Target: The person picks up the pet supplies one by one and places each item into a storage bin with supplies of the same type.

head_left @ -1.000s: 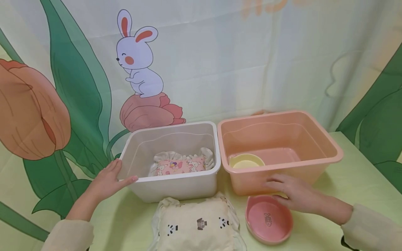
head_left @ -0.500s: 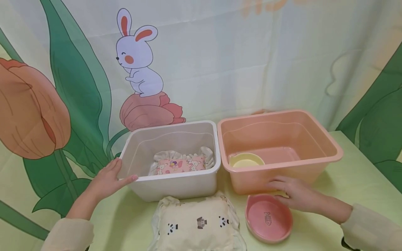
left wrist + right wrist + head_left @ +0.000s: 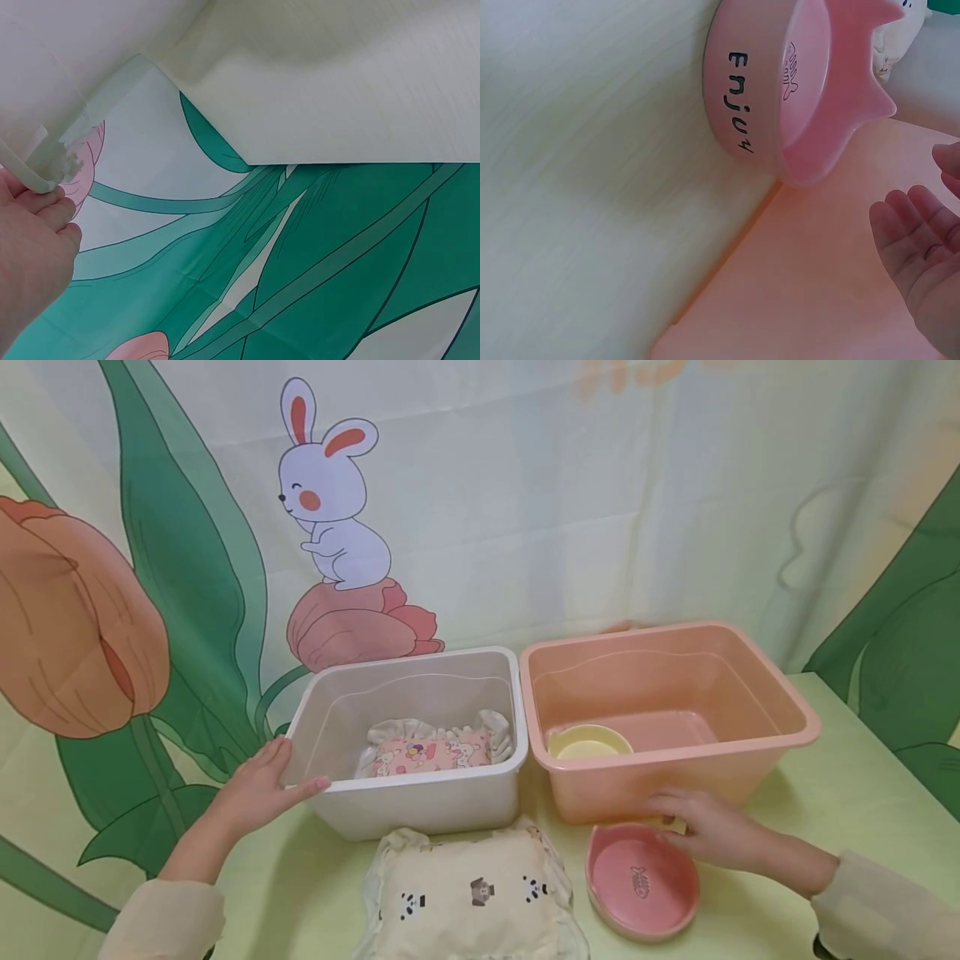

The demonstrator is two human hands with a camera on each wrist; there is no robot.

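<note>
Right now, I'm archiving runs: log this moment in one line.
left hand: touching white rectangular plastic tub; right hand: near round pink cat-eared bowl, not gripping

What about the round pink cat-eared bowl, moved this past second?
No: in the head view, the bowl hasn't shifted either way against the rectangular peach plastic tub.

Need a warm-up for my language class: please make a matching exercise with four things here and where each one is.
1. yellow bowl
2. pink pillow
3. pink bowl
4. left hand

A. at the rim of the white tub
B. inside the orange tub
C. on the table
D. inside the white tub

Pairs: 1-B, 2-D, 3-C, 4-A
</note>
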